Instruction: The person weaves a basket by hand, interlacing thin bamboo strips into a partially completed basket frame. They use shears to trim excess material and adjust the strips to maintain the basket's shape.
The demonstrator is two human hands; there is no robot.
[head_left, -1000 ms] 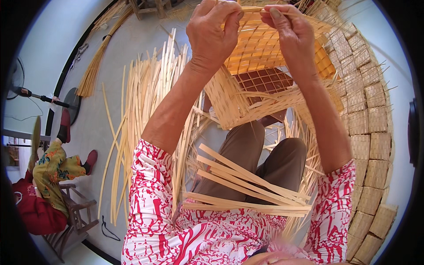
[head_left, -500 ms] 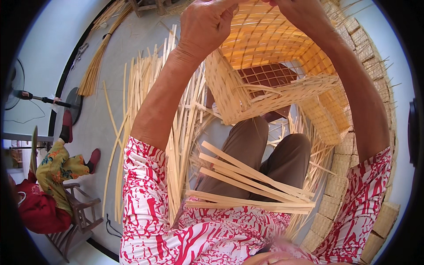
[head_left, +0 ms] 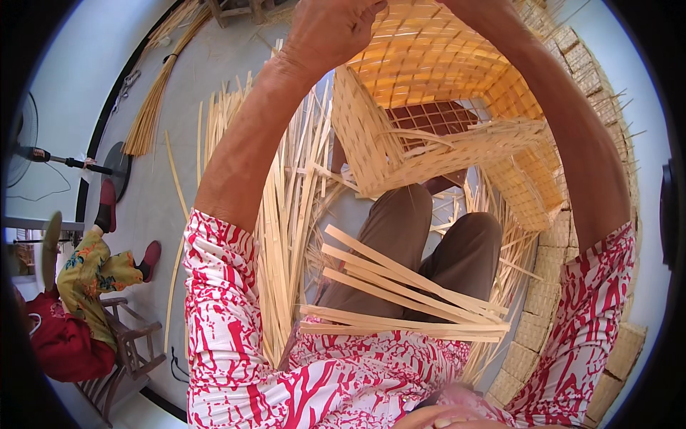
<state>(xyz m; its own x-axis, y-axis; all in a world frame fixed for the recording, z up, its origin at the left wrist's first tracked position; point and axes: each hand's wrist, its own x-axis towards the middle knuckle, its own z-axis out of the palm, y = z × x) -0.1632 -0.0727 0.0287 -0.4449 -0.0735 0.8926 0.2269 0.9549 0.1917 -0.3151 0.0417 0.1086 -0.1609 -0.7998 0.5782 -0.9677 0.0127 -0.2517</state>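
Lifting noted — woven basket [head_left: 429, 121] now nearer camera than a second ago; left hand [head_left: 329, 32] clenched on rim, right hand out of frame — grip undeterminable; loose strips [head_left: 400, 300] across lap.

Loose bamboo strips [head_left: 286, 214] are spread over the grey floor [head_left: 153, 207]. A tied strip bundle [head_left: 153, 107] is laid further off. Finished woven baskets [head_left: 554, 286] are stacked at right. A standing fan [head_left: 43, 154] and a wooden chair [head_left: 121, 350] are seen at left.
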